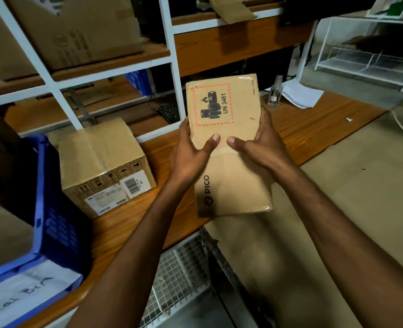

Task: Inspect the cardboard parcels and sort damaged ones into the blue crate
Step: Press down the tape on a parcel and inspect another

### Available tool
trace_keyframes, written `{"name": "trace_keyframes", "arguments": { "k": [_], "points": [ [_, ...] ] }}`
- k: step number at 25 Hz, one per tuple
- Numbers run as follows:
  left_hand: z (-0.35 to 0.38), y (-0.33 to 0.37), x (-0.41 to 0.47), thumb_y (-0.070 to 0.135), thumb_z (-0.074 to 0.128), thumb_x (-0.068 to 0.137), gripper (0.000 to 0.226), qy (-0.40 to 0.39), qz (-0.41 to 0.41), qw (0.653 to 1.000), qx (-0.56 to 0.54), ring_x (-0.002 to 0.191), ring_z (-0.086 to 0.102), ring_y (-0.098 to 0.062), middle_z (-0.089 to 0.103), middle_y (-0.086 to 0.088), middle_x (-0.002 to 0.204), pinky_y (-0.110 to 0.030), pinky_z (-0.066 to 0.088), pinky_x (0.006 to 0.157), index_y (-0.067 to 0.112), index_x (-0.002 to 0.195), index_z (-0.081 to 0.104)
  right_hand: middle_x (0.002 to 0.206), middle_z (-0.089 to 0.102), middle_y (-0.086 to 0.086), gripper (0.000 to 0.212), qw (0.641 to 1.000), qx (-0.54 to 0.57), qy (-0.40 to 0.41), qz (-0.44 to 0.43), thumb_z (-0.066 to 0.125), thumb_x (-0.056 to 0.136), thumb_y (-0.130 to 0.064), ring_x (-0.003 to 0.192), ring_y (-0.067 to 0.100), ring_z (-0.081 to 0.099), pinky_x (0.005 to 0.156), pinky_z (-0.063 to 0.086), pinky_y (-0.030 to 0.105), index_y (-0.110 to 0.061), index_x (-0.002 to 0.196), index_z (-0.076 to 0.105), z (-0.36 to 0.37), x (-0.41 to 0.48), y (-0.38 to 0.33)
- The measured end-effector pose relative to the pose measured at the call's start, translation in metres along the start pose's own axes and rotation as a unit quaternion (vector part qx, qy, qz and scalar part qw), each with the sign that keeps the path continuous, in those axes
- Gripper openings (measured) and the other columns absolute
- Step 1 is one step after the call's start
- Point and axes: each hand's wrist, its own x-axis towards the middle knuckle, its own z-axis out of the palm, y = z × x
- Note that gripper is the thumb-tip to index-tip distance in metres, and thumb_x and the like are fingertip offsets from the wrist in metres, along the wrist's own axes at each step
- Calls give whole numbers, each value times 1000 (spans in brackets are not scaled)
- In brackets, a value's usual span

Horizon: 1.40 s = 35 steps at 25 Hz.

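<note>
parcel: flat parcel [231, 185] held up over the table [314, 133], mid-scene, printed face to the camera; battery warning mark at its far end, brand print at its near end
left hand: left hand [191, 152] grips the parcel's left edge, thumb laid on the top face, fingers hidden behind
right hand: right hand [259, 147] grips the right edge the same way; the two thumb tips are near each other at mid-face, not touching
step: inspection of this parcel under way, i'd say; no sort call made yet
damage seen: small scuff near the right edge just past the right hand; far corners look soft and rounded; tape band across the middle looks whole. underside and back not visible, so no verdict
crate: blue crate [54, 223] at the near left on the table, well apart from the parcel; something brown shows inside it, cannot tell if it's a parcel
box: a second box [101, 157] sits on the table between crate and parcel, touched by neither hand; top looks creased along the tape line; not yet in the crate
shelf: more cartons on the shelf [172, 55] behind; unclear if they're part of the job
other: bottle [276, 91] and paper [300, 93] at the far right of the table
done: at most one item in the crate, unconfirmed
left: finish this parcel, put it in the crate if damaged, then check the box
</note>
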Motion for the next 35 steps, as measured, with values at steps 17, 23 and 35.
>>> {"name": "trace_keyframes", "arguments": {
  "k": [17, 23, 35],
  "points": [
    [4, -18, -11, 27, 76, 94, 84, -36, 8, 999, 15, 101, 50, 30, 47, 31, 126, 1, 44, 76, 29, 159, 22, 138, 55, -10, 108, 999, 1, -5, 32, 93, 69, -37, 124, 13, 55, 103, 50, 39, -33, 153, 24, 10, -18, 24],
    [-4, -31, -19, 31, 70, 98, 82, -76, -9, 997, -10, 119, 57, 4, 52, 12, 146, -15, 56, 88, 35, 162, 20, 128, 60, -16, 87, 998, 40, -27, 39, 84, 84, -24, 118, 7, 58, 105, 49, 37, -33, 154, 33, 3, -16, 25],
    [0, -47, -37, 19, 86, 84, 125, -165, 29, 986, -7, 131, 49, 8, 40, 5, 155, -19, 53, 101, 28, 162, -12, 149, 35, -17, 134, 975, -15, -222, 30, 91, 74, -12, 130, 0, 42, 101, 42, 20, -42, 159, -8, -22, -30, 41]
  ]
}}
